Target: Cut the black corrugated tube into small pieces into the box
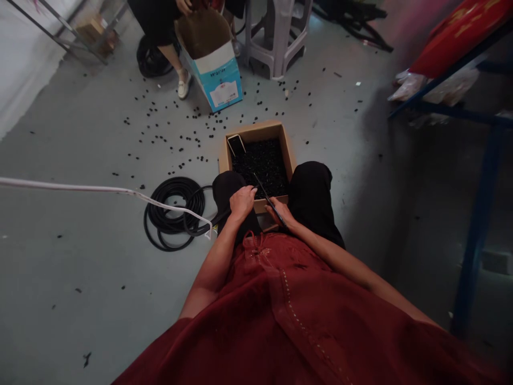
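Observation:
My left hand (242, 202) is closed above my knee, its fingertips pinched on the end of a black rubber cord. Strands from a black coil (175, 207) on the floor run toward that hand. In my right hand (279, 212) is a slim dark cutting tool (262, 187), probably scissors, its tip pointing forward over the box. Whether its blades are apart is too small to tell. Directly below and ahead stands an open cardboard box (290, 152) holding many small black pieces (266, 163). A phone (236, 145) leans in its far left corner.
Small black bits lie scattered over the grey floor (100, 256). Farther ahead are a blue and white carton (220, 80), a person's shoe (183, 85) and a grey plastic stool (276, 53). A white cable (100, 188) crosses from the left; a blue metal frame (479, 230) stands right.

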A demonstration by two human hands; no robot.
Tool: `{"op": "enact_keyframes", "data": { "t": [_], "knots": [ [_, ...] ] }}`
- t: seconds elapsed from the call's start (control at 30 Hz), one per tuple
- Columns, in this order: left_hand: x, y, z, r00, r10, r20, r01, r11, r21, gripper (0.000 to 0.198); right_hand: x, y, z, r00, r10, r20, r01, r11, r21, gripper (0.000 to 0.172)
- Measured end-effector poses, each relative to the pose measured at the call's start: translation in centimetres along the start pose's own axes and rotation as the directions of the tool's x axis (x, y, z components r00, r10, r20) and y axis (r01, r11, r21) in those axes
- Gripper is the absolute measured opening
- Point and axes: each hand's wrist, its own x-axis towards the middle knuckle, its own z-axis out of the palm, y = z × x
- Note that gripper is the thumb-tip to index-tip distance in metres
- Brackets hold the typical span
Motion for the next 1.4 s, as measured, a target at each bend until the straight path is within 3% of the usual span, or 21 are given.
{"op": "enact_keyframes", "data": {
  "t": [0.27, 0.47, 0.7, 0.9, 1.4],
  "knots": [
    [0.3, 0.0, -0.1, 1.0, -0.016, 0.009, 0.015, 1.0, 0.017, 0.038, 0.1, 0.4, 0.3, 0.999, 0.033, -0.011, -0.032, 0.998, 0.053, 0.018],
    [0.3, -0.2, -0.3, 1.0, -0.017, -0.003, 0.017, 0.999, -0.05, 0.037, 0.1, 0.7, 0.6, 0.997, 0.071, -0.027, -0.064, 0.975, 0.213, 0.012],
    [0.1, -1.1, -0.9, 1.0, 0.006, -0.018, -0.011, 0.964, -0.265, 0.038, -1.1, 0.7, 0.5, 0.986, 0.127, 0.109, -0.165, 0.852, 0.498, 0.032],
    [-0.2, -1.7, -1.1, 0.999, 0.034, -0.016, -0.037, 0.955, -0.295, 0.032, -1.9, 0.3, 0.3, 0.98, 0.056, 0.191, -0.163, 0.775, 0.611, 0.039],
    [-0.4, -2.0, -0.8, 0.995, 0.089, -0.043, -0.098, 0.949, -0.299, 0.036, -3.8, -1.5, -1.6, 0.98, 0.039, 0.193, -0.125, 0.882, 0.454, 0.036]
  ]
}}
